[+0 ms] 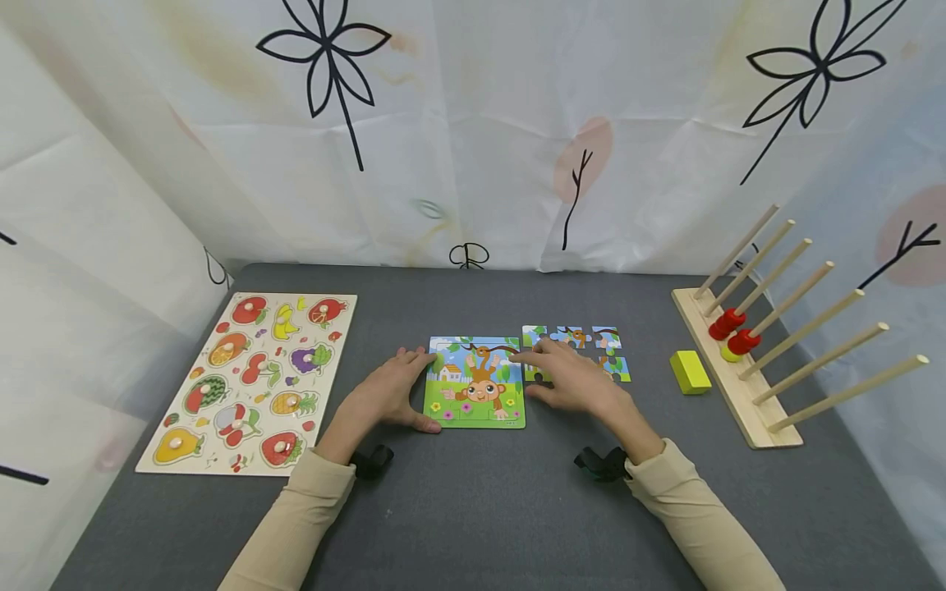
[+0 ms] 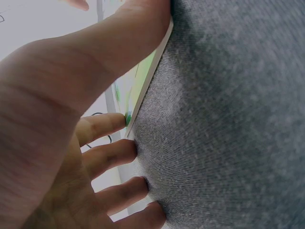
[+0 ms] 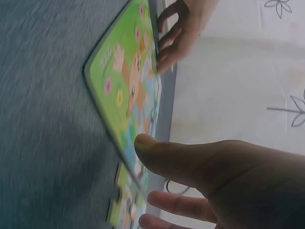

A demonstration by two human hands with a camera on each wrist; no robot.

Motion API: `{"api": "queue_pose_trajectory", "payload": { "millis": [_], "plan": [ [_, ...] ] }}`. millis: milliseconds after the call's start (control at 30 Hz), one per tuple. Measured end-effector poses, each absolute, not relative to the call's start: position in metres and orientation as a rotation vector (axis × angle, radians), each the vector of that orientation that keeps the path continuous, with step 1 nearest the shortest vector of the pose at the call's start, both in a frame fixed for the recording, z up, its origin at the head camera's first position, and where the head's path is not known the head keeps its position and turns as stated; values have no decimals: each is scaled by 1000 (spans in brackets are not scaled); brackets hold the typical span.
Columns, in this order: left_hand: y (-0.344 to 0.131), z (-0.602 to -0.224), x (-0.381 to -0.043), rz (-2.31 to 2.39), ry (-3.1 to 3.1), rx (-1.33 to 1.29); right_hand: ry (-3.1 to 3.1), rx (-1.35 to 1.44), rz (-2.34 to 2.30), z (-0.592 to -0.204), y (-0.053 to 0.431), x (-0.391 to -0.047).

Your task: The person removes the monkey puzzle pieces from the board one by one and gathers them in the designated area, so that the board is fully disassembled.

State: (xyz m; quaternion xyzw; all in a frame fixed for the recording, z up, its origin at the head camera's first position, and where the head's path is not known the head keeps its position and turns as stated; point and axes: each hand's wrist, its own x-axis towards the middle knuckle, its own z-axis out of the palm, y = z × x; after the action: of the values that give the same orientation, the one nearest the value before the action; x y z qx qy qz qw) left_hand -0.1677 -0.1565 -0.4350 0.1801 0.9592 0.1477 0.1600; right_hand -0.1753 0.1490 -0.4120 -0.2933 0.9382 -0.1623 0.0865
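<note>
Flanking one monkey puzzle (image 1: 476, 384) | hands: two (image 1: 388, 390) (image 1: 572, 377) | pegs: seven (image 1: 801, 334)

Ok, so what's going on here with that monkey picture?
Someone has both hands at the monkey puzzle. Their left hand touches its left side. Their right hand is at its right side, partly over some loose pieces; I can't tell if it is touching any of them. Nobody is touching the fruit board on the left, or the yellow block and the peg stand over on the right.
</note>
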Motion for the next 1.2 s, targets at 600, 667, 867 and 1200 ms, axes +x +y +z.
{"api": "queue_pose_trajectory", "payload": {
  "millis": [600,667,867,1200],
  "plan": [
    [-158,-435,-168,421,2738,528,2680,-1064,-491,-415,99,-166],
    [-158,-435,-168,420,2736,528,2676,-1094,-483,-416,94,-164],
    [-158,-435,-168,424,2737,532,2649,-1148,-459,-423,77,-161],
    [-159,-433,-168,426,2735,534,2627,-1199,-441,-427,57,-157]
  ]
}}
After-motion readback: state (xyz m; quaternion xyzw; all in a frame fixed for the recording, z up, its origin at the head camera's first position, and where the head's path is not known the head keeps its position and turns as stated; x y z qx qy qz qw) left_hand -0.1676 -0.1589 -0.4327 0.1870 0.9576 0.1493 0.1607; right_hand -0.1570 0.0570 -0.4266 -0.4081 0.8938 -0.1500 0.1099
